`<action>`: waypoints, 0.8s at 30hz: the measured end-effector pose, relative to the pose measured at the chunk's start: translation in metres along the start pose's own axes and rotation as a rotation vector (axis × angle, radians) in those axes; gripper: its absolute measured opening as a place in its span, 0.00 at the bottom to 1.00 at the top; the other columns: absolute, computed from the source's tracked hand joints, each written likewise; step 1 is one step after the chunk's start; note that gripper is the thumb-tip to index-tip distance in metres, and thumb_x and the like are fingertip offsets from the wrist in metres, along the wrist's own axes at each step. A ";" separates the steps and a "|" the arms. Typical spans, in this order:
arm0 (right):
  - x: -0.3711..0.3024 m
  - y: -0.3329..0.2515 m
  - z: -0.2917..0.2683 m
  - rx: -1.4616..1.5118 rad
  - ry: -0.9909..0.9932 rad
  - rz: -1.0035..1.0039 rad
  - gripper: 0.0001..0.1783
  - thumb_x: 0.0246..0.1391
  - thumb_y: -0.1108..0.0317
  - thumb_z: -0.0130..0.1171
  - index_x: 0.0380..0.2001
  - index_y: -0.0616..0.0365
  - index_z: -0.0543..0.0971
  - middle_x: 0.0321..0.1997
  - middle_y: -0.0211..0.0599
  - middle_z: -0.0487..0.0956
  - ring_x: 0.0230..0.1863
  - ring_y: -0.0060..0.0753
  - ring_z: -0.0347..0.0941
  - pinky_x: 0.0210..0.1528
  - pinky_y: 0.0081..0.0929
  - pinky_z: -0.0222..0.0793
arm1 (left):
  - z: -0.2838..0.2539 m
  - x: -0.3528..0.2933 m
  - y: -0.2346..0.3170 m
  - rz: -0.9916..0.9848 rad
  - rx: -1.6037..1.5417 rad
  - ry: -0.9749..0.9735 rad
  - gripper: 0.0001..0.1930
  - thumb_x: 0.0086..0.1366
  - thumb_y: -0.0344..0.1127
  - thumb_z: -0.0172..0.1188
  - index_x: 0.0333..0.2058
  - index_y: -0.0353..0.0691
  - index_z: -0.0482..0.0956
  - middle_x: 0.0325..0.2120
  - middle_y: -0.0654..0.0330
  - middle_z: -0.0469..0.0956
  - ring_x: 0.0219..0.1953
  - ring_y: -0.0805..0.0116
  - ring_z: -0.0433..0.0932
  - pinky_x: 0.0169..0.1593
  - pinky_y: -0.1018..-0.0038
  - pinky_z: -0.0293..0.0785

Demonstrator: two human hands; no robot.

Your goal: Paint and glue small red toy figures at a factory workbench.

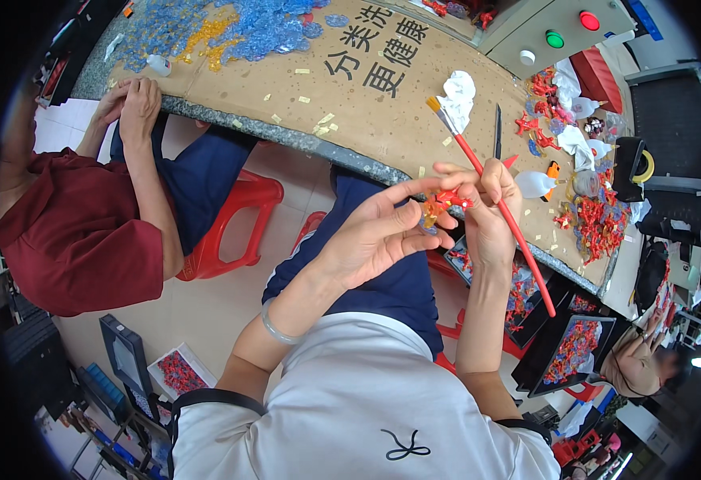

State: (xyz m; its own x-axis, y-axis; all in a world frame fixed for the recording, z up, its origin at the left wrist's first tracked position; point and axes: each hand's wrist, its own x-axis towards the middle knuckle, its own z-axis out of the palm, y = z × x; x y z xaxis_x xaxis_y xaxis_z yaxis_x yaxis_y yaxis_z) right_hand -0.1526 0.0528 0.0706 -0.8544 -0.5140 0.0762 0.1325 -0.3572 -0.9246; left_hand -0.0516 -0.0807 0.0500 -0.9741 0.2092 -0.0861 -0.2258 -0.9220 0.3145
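Note:
My left hand [370, 240] pinches a small glossy figurine [440, 206], red on top with amber and clear bluish parts below. In my right hand [491, 224] is a paintbrush with a long red handle [528, 254], slanting between the fingers. Its pale yellow bristles [434, 105] point up and away over the table, apart from the figurine. My right fingertips are at the figurine's red end; whether they press on it is hard to tell. Both hands are held above my lap, just off the table's near edge.
Brown cardboard [286, 104] covers the table, with blue and amber pieces [246, 32] heaped at the far left. Crumpled tissue [458, 100], a black pen-like tool [498, 132], a white bottle [533, 184] and red figurines [598, 228] lie rightward. A person in maroon [86, 232] sits left.

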 end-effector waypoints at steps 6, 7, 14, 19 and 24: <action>-0.008 -0.006 0.003 -0.099 0.115 -0.042 0.20 0.51 0.78 0.61 0.20 0.51 0.59 0.34 0.56 0.80 0.35 0.26 0.77 0.38 0.22 0.73 | 0.014 0.003 0.000 0.128 0.267 0.174 0.27 0.63 0.31 0.57 0.57 0.32 0.58 0.43 0.47 0.75 0.44 0.57 0.78 0.47 0.72 0.76; -0.010 -0.007 0.006 -0.111 0.130 -0.038 0.20 0.51 0.78 0.60 0.20 0.51 0.59 0.34 0.57 0.80 0.34 0.24 0.77 0.36 0.20 0.73 | 0.014 0.003 -0.001 0.145 0.288 0.189 0.27 0.62 0.30 0.58 0.56 0.32 0.59 0.43 0.48 0.75 0.44 0.57 0.78 0.47 0.72 0.76; -0.014 -0.003 0.009 -0.105 0.195 0.035 0.20 0.50 0.82 0.60 0.21 0.52 0.59 0.34 0.57 0.80 0.27 0.20 0.75 0.26 0.14 0.71 | 0.010 0.005 -0.013 0.199 0.378 0.174 0.26 0.60 0.27 0.59 0.55 0.32 0.60 0.43 0.51 0.75 0.43 0.61 0.79 0.47 0.72 0.77; -0.014 -0.009 0.011 -0.170 0.157 0.022 0.08 0.55 0.78 0.55 0.27 0.59 0.66 0.34 0.53 0.80 0.32 0.24 0.76 0.34 0.19 0.72 | 0.009 0.005 -0.013 0.260 0.432 0.152 0.25 0.60 0.27 0.60 0.54 0.31 0.61 0.43 0.51 0.76 0.45 0.63 0.78 0.47 0.72 0.77; -0.010 -0.032 -0.003 -0.531 0.136 -0.238 0.20 0.63 0.61 0.47 0.48 0.71 0.69 0.34 0.48 0.81 0.39 0.29 0.76 0.47 0.30 0.68 | 0.012 0.003 -0.008 0.352 0.578 0.236 0.25 0.59 0.24 0.60 0.53 0.30 0.62 0.42 0.50 0.76 0.46 0.64 0.77 0.48 0.72 0.76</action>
State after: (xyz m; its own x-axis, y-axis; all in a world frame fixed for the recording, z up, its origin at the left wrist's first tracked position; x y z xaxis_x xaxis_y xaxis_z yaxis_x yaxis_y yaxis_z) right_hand -0.1497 0.0717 0.0985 -0.8911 -0.3508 0.2879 -0.3096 0.0063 -0.9508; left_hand -0.0531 -0.0686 0.0589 -0.9763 -0.2054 -0.0687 0.0668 -0.5876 0.8064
